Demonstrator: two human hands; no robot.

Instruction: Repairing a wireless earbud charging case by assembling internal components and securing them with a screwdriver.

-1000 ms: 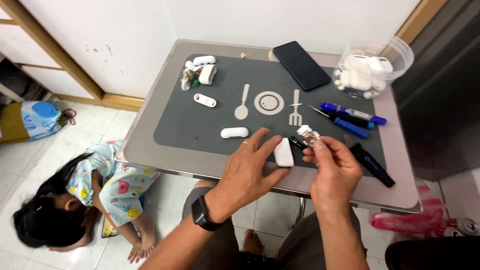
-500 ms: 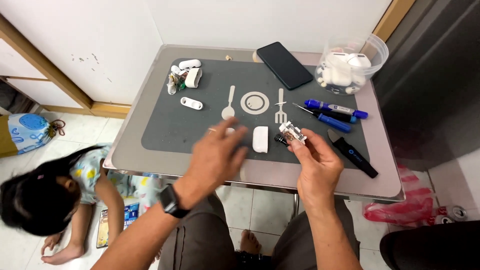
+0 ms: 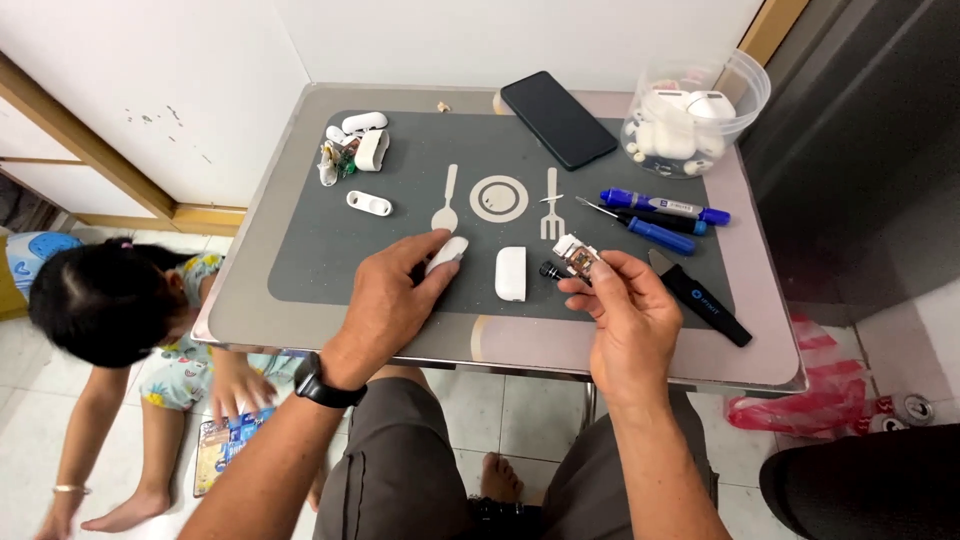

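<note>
My right hand point(image 3: 625, 315) pinches a small circuit assembly point(image 3: 577, 258) above the grey placemat point(image 3: 400, 250). My left hand point(image 3: 392, 295) rests on the mat with its fingers closing on a small white oval cap point(image 3: 447, 253). A white case shell point(image 3: 510, 273) lies between the two hands. A tiny black cylinder point(image 3: 549, 269) sits just left of the circuit assembly.
A black phone point(image 3: 557, 119), a clear tub of white earbud cases point(image 3: 690, 118), a blue marker point(image 3: 665, 207), a blue screwdriver point(image 3: 645, 230) and a black pry tool point(image 3: 700, 298) lie on the table. White case parts point(image 3: 355, 150) sit far left. A child point(image 3: 110, 330) sits on the floor.
My left hand has moved left from the white shell onto the small white oval cap. My right hand keeps the circuit assembly. The child has shifted on the floor.
</note>
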